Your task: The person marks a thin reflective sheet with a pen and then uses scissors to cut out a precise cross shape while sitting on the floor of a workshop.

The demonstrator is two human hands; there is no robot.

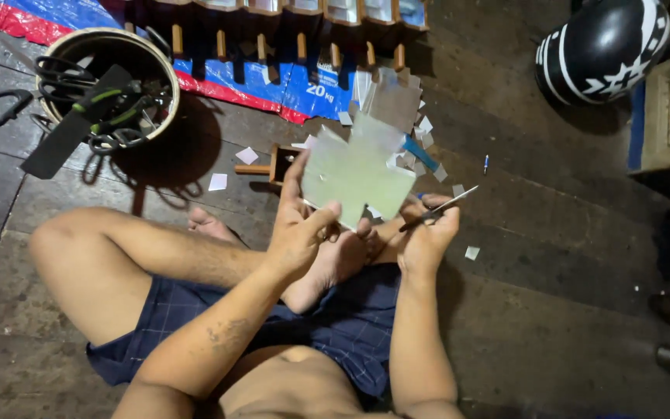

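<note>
Mid-frame, the left hand [298, 226] grips a pale green, notched translucent plastic sheet [357, 172]; the right hand [426, 231] is wrapped round small metal scissors [442, 206]. Corners look already trimmed, with white offcut scraps [246, 155] scattered on the dark wooden floor [552, 310], so I'd guess cutting's well underway.

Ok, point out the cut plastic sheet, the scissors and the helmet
plastic sheet [358, 174], head view, middle of the sheet
scissors [445, 205], head view, on the blades
helmet [602, 46], head view, the shell's middle

A single head-worn camera looks steeply down — close over the seated person's lap and wooden floor [505, 310]. It faces toward 12 o'clock, where a tool bucket [110, 85] sits at 10 and, probably, a helmet [602, 46] at 2.
</note>
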